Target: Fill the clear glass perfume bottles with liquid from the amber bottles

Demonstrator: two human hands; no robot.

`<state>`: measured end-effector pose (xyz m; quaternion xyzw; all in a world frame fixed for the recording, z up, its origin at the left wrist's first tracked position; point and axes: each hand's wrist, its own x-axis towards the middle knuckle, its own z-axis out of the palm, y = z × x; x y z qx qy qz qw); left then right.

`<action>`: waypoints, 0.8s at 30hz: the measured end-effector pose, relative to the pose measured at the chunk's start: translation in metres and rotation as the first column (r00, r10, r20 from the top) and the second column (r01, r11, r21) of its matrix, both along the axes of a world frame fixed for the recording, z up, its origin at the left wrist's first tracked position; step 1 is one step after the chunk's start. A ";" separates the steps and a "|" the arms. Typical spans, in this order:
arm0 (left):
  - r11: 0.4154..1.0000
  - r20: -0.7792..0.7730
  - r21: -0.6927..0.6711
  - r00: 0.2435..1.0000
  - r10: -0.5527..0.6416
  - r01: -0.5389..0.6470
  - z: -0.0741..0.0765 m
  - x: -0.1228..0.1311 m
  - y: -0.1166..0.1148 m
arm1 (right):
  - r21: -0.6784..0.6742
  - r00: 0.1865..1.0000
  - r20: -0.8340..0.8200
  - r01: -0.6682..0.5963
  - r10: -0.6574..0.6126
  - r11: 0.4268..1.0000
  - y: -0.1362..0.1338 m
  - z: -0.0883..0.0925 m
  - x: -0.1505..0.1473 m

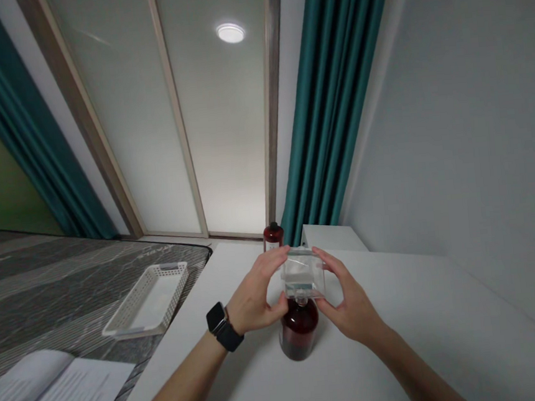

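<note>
Pinching a clear box (pixel 303 275) between them, left hand (pixel 253 294) and right hand (pixel 347 299) hold their grip above a dark bottle (pixel 298 330).

We see a white table (pixel 446 310) under the grip. Straight beyond the grip stand frosted panels (pixel 224 135) in wooden frames, with a round light (pixel 230 33) showing high in them. A teal curtain (pixel 333 95) hangs beyond-right of the grip, a second teal curtain (pixel 33 152) far left. Plain white wall (pixel 475 113) on the right. Left of the grip, a grey striped bed cover (pixel 44 270) lies just beside the table.
</note>
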<state>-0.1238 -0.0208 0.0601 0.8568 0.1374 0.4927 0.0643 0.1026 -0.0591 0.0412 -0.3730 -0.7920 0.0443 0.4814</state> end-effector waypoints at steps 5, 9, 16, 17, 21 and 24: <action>1.000 0.008 0.026 1.000 -0.005 0.005 0.000 0.000 0.001 | 0.008 1.000 0.001 -0.003 0.003 1.000 0.000 0.000 0.000; 0.999 0.004 0.032 1.000 -0.008 0.008 0.000 0.000 0.000 | 0.029 1.000 0.002 -0.005 0.005 1.000 0.000 0.000 0.000; 0.999 -0.061 -0.003 0.997 0.044 -0.044 0.001 -0.004 -0.001 | 0.087 1.000 0.020 -0.013 0.011 0.996 0.000 0.004 -0.001; 0.999 -0.067 0.009 0.997 0.042 -0.042 0.001 -0.004 0.000 | 0.097 1.000 0.022 -0.015 0.013 0.995 0.000 0.005 -0.001; 0.999 -0.065 0.046 0.997 0.032 -0.029 0.002 -0.005 0.001 | 0.128 0.999 0.042 -0.028 0.022 0.991 0.001 0.007 0.000; 0.997 -0.060 0.071 0.998 0.025 -0.021 0.002 -0.005 0.002 | 0.141 0.998 0.059 -0.040 0.032 0.989 0.002 0.008 0.001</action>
